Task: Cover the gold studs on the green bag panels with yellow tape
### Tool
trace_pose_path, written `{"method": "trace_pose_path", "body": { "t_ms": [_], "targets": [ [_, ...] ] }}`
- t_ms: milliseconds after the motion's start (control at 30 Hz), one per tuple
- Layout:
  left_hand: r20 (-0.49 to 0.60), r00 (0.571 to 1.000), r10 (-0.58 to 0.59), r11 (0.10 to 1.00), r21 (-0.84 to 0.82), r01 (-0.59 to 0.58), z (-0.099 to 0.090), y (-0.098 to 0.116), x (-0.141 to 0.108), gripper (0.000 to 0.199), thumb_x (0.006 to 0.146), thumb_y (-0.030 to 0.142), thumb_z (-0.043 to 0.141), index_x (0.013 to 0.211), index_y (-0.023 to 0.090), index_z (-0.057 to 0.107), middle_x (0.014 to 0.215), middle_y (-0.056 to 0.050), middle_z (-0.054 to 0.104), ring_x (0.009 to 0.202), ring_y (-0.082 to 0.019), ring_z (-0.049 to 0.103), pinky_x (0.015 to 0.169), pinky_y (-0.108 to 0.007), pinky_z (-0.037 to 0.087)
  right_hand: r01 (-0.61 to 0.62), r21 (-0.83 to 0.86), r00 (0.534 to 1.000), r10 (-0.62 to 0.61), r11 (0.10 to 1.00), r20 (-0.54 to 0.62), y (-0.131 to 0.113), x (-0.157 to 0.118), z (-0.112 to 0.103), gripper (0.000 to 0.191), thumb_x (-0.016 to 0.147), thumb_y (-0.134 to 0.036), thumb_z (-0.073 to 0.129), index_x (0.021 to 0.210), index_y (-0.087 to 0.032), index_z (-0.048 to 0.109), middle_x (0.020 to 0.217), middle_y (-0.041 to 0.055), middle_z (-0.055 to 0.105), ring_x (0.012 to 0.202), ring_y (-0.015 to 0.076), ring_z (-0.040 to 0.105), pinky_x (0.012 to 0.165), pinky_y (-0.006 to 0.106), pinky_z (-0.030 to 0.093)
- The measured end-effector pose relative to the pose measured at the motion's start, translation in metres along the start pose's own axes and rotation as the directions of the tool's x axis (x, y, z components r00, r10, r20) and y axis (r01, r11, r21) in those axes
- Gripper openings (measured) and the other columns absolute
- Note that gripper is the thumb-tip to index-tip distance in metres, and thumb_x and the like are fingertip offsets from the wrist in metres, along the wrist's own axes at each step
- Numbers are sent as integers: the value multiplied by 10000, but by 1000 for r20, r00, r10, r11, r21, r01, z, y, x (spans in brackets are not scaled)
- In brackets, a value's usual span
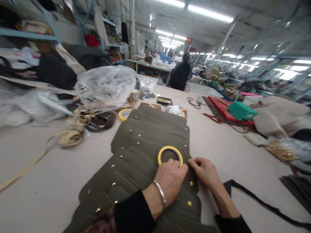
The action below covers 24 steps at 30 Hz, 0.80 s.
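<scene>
Overlapping dark olive fabric pieces with small metal studs lie in a long stack on the table. My left hand, with a silver bangle at the wrist, is closed on the near rim of a yellow tape roll above the fabric. To its right, my right hand pinches at the right edge of a fabric piece; whatever is between its fingertips is too small to make out. Two small yellow tape bits stick to the fabric below the hands.
Another tape roll and a plastic bag lie at the back left. A green box rests on a red tray at the right. A black strap lies at the front right. A person is in the background.
</scene>
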<state>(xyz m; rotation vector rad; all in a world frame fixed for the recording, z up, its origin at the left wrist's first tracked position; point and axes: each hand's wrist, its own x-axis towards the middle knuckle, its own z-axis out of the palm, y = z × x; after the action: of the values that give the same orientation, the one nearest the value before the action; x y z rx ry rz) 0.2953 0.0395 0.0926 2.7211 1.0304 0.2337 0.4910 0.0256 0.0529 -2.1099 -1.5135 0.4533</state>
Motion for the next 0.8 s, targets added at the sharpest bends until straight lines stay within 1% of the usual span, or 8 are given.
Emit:
{"method": "trace_pose_path", "body": {
  "t_ms": [100, 267, 367, 467, 567, 633, 700, 800],
  "targets": [
    [-1, 1000, -3, 1000, 19, 3, 0, 0, -1, 145, 943, 166, 410, 986, 222, 536, 968, -21, 628, 865, -202, 571, 703, -324, 527, -103, -2, 993, 103, 995, 50, 0, 6, 2, 294, 768, -412, 550, 605, -206, 682, 600, 61, 694, 586, 223, 625, 527, 291, 393],
    [-37, 999, 15, 1000, 21, -14, -9, 2, -4, 180, 947, 145, 396, 964, 199, 567, 941, -36, 650, 866, -203, 590, 721, -315, 518, -103, 60, 994, 102, 993, 27, -7, 4, 2, 291, 760, -364, 557, 551, -189, 657, 535, 43, 651, 549, 191, 593, 506, 271, 342],
    [-66, 998, 23, 999, 30, -21, -25, -2, -9, 211, 958, 153, 380, 943, 193, 586, 910, -42, 664, 844, -202, 608, 728, -321, 518, -87, 115, 996, 88, 990, -8, -6, 2, 3, 251, 763, -336, 576, 602, -177, 682, 581, 37, 669, 588, 180, 608, 521, 253, 365],
    [-157, 987, 14, 1000, 22, -11, -46, -12, -24, 222, 967, 176, 383, 1012, 216, 596, 967, -34, 687, 880, -199, 636, 762, -332, 524, -56, 196, 998, 61, 979, -17, -2, -1, 0, 227, 784, -317, 563, 691, -165, 704, 585, 19, 663, 556, 160, 602, 507, 237, 399],
    [-298, 954, 10, 1000, -6, -12, -65, -33, -51, 249, 986, 272, 369, 1080, 240, 598, 1069, -26, 703, 916, -178, 666, 794, -299, 530, -32, 270, 997, 48, 962, -54, 3, -8, -7, 277, 834, -317, 495, 882, -147, 709, 593, 11, 660, 531, 160, 605, 492, 245, 448],
    [-362, 932, -28, 1000, -8, 27, -72, -54, -74, 277, 985, 352, 366, 1109, 260, 597, 1112, -3, 706, 938, -167, 678, 814, -273, 527, 8, 303, 994, 25, 953, -104, 2, -14, -13, 301, 851, -324, 482, 973, -147, 693, 760, 49, 715, 694, 183, 661, 602, 281, 512],
    [-379, 920, -104, 993, 20, 120, -73, -80, -101, 286, 966, 404, 391, 1146, 289, 581, 1133, 44, 705, 945, -159, 683, 872, -280, 514, 80, 313, 990, -38, 946, -137, -1, -17, -20, 292, 854, -327, 501, 1010, -162, 684, 960, 78, 723, 873, 200, 664, 752, 319, 525],
    [-360, 891, -277, 949, 43, 312, -68, -126, -144, 304, 936, 447, 412, 1203, 355, 525, 1225, 114, 654, 1013, -168, 663, 932, -337, 487, 231, 232, 971, -207, 945, -122, -13, -17, -26, 272, 863, -288, 511, 1063, -189, 667, 1072, 76, 700, 969, 215, 642, 870, 363, 495]
  ]
}}
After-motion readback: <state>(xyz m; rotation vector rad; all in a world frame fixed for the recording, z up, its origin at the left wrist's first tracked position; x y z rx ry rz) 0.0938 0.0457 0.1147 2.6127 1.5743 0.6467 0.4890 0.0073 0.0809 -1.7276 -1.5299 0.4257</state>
